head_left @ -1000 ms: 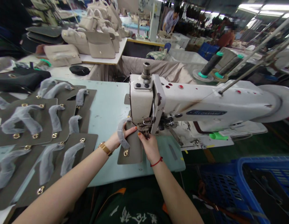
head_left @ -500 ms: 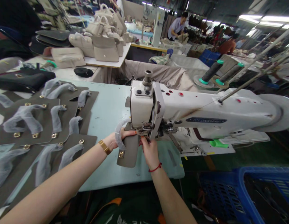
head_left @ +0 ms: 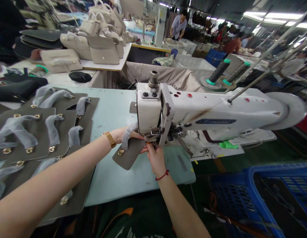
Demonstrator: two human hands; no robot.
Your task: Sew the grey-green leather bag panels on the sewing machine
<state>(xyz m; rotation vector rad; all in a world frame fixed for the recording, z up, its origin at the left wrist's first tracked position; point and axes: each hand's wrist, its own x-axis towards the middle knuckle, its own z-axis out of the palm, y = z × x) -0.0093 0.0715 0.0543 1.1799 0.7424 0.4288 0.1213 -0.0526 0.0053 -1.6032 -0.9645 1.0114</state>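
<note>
A grey leather bag panel (head_left: 129, 154) lies slantwise under the head of a white sewing machine (head_left: 149, 109). Its carrying handle (head_left: 128, 138), wrapped in whitish film, arches up, and a gold ring fitting (head_left: 121, 152) shows at the near end. My left hand (head_left: 120, 134) grips the panel's left side by the handle, fingers partly hidden behind handle and machine. Close to the needle area, my right hand (head_left: 155, 159) pinches the panel's right edge between thumb and fingers. The needle itself cannot be made out.
More grey panels (head_left: 44, 132) with wrapped handles overlap on the left of the pale blue tabletop (head_left: 113, 188). Thread cones (head_left: 219, 72) stand behind the machine. A blue plastic basket (head_left: 252, 185) holds dark pieces at lower right. Beige bags (head_left: 103, 49) are piled behind; a person (head_left: 178, 26) works farther back.
The panel has turned, its near end swinging left and slightly up. Both hands have shifted with it, staying by the machine head. The whole view has moved a little too.
</note>
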